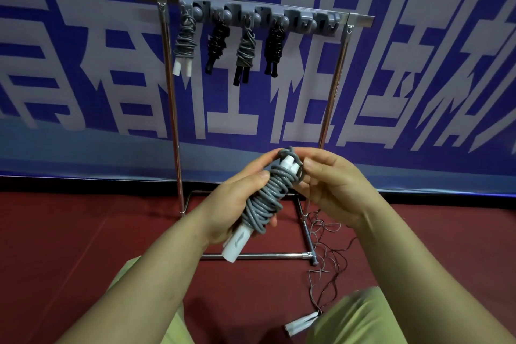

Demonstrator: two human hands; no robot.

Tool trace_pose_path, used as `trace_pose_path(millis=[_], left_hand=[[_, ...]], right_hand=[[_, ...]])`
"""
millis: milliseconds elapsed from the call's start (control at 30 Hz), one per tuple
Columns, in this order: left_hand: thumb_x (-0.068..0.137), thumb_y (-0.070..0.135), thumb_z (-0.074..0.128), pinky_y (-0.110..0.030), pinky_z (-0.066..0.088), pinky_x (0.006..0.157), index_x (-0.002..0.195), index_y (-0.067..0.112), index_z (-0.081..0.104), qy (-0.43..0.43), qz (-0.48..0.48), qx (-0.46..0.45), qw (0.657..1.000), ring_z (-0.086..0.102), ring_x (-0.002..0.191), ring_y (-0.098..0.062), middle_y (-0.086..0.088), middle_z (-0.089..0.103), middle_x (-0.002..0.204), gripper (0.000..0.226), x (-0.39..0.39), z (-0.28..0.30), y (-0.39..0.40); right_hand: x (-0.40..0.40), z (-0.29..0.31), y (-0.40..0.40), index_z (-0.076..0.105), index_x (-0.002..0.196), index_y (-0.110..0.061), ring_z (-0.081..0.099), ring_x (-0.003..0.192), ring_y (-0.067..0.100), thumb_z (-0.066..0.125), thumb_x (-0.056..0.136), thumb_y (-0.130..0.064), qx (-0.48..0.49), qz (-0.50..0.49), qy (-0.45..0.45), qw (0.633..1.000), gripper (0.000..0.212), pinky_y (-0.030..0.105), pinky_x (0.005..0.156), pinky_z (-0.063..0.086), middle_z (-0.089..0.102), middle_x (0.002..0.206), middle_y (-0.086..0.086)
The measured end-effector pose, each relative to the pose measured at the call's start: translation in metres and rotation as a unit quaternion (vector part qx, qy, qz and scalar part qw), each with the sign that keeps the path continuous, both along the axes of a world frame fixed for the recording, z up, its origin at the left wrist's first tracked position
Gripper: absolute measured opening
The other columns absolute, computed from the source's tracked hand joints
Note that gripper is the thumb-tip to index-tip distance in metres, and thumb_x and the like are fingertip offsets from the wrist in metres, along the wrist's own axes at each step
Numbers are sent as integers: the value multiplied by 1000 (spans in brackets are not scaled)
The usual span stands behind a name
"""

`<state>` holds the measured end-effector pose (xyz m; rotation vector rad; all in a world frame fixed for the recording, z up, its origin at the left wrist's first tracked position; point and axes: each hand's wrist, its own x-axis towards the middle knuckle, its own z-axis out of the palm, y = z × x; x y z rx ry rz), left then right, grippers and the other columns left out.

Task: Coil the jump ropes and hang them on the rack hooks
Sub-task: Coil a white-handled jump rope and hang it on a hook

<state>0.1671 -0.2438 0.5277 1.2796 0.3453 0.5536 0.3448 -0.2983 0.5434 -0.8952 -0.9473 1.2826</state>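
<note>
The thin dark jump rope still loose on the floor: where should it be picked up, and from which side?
Best at its paired white handles, lying together beside the person's right knee: rigid, side by side, one grip takes both. Come from above with the right hand; the thin cord trails away in loose tangles toward the rack's base.

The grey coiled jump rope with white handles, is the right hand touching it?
Touching. The head view shows the right hand's fingertips pinching the cord at the top of the grey coiled jump rope.

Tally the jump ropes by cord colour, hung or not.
Grey: 3, two on the rack, one in the hands
Black: 2, both on the rack
Thin dark: 1, loose on the floor
Total: 6
</note>
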Motion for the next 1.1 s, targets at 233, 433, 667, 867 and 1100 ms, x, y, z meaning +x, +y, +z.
trace_pose_path(millis=[233,433,667,867,1100], left_hand=[[81,32,46,-25,45,40,122,39,55,-26,-14,-45,999,59,54,-24,-9,63,74,42,5,-3,-5],[87,28,57,-27,50,45,128,29,50,-10,-13,-57,998,62,56,-20,-13,61,86,42,14,-4,-12],[93,31,49,-29,51,50,127,35,45,78,35,9,996,64,66,-25,-5,69,80,34,16,-5,-3],[91,20,58,-36,52,72,117,15,56,105,47,21,993,65,74,-18,-12,67,93,26,37,4,9],[71,30,66,-31,48,66,106,9,60,103,-5,-35,994,57,72,-23,-17,62,90,41,67,24,41]], right_hand=[[-12,-6,-1,63,93,-9,66,65,14,64,69,-7,-4,-127,76,989,24,24,60,56,67,78,5],[-15,2,2,66,92,-13,55,63,12,56,88,-34,-9,-195,-4,981,23,29,62,47,56,69,-2],[-1,10,-6,71,89,-20,66,82,7,71,82,-27,38,-195,-290,936,10,22,77,52,70,82,-5],[14,20,11,71,78,-15,66,74,14,63,91,-26,33,-253,-368,894,18,26,73,51,71,72,0],[44,38,51,64,76,-18,61,62,5,57,95,-23,34,-308,-298,903,22,29,69,54,64,65,-6]])
